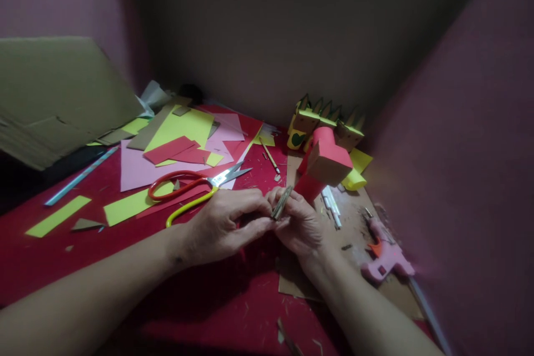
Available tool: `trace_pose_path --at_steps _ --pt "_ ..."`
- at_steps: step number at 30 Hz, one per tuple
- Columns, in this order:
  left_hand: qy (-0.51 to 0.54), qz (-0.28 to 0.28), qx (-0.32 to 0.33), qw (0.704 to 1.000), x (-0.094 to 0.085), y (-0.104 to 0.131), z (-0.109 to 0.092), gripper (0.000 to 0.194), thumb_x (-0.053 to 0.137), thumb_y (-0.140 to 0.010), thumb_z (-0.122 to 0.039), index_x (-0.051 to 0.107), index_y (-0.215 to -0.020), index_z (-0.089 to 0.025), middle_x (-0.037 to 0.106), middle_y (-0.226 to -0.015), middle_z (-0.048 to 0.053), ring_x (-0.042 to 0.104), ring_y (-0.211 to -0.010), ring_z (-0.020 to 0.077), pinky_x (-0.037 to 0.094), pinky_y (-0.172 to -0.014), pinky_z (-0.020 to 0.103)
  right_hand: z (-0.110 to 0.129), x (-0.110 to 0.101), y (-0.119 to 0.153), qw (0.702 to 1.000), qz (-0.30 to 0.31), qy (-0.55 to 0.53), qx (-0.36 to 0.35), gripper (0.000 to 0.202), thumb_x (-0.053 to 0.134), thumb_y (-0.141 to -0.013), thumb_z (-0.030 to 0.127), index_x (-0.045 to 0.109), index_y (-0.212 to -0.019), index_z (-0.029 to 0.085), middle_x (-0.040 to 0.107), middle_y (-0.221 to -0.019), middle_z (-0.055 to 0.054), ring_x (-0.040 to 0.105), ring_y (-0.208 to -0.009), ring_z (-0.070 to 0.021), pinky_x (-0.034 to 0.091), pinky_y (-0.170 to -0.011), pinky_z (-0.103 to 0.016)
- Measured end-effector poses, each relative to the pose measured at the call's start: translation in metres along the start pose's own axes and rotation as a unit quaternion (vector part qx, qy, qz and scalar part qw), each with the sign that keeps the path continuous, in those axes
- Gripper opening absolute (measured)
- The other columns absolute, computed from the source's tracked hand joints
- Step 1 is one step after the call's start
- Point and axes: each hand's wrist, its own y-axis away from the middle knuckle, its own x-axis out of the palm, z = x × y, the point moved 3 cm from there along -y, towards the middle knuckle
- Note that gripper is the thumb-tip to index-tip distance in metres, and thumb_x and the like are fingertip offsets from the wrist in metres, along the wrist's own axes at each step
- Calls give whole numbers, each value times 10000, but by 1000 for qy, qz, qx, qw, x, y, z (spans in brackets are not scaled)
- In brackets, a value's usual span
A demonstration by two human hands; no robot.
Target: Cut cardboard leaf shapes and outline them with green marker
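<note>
Between my two hands is a short bundle of dry brown stalks (282,203), tilted up to the right. My left hand (233,219) pinches at its lower left end, thumb and fingers pressed together. The fingers of my right hand (300,225) are closed around it from the other side. Just beyond my left hand lie scissors (217,180) with one red and one yellow handle, blades apart. Behind my right hand stands a red paper model (329,158) with a brown cardboard face. My fingertips partly hide the bundle.
Paper sheets and scraps (167,161) cover the left of the red table (200,300). A pencil (270,157) lies behind my hands. At right, a pink glue gun (387,258) and glue sticks (331,207) rest on cardboard (354,228). A large cardboard piece (62,89) stands far left.
</note>
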Motion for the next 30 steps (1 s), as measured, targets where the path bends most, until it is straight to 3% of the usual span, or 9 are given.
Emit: trace_pose_path --at_steps 6,10,17,23,27,30 --pt "-12 -26 48 998 7 6 -2 135 660 -1062 -144 677 -935 -189 615 -729 -64 495 -583 72 421 -581 181 -2 5 2 999 43 -5 -12 323 1070 -651 389 803 -652 206 614 -626 35 470 -539 -86 458 -537 -185" --pt "-63 1 57 996 7 5 -14 138 634 -1065 -119 669 -948 -184 679 -774 -21 607 -660 103 477 -634 211 0 9 5 999 39 21 -26 365 1071 -635 438 776 -610 225 557 -603 45 409 -539 -105 434 -552 -228" --pt "-132 8 92 987 10 5 -26 271 540 -1057 -93 710 -852 -140 647 -710 19 561 -628 147 461 -587 293 2 16 9 999 29 39 -20 377 1061 -588 451 727 -547 281 445 -511 50 424 -579 -171 411 -614 -314" --pt "-159 12 106 981 13 5 -33 314 537 -1040 -68 738 -802 -108 646 -679 36 541 -607 156 433 -561 323 1 17 11 998 33 53 -18 360 1054 -592 450 731 -538 301 467 -495 50 453 -574 -181 387 -617 -327" --pt "-160 8 94 983 13 8 -22 278 528 -1082 -116 709 -873 -144 652 -718 13 561 -615 147 433 -576 308 1 12 8 998 17 50 -26 347 1066 -607 436 763 -562 274 579 -552 34 525 -601 -168 442 -630 -311" --pt "-187 4 35 982 -10 21 5 226 542 -1149 -318 691 -1036 -191 701 -808 -13 629 -676 137 461 -636 275 2 0 2 998 -34 52 -31 349 1095 -578 408 799 -654 240 686 -647 21 611 -640 -163 533 -688 -321"
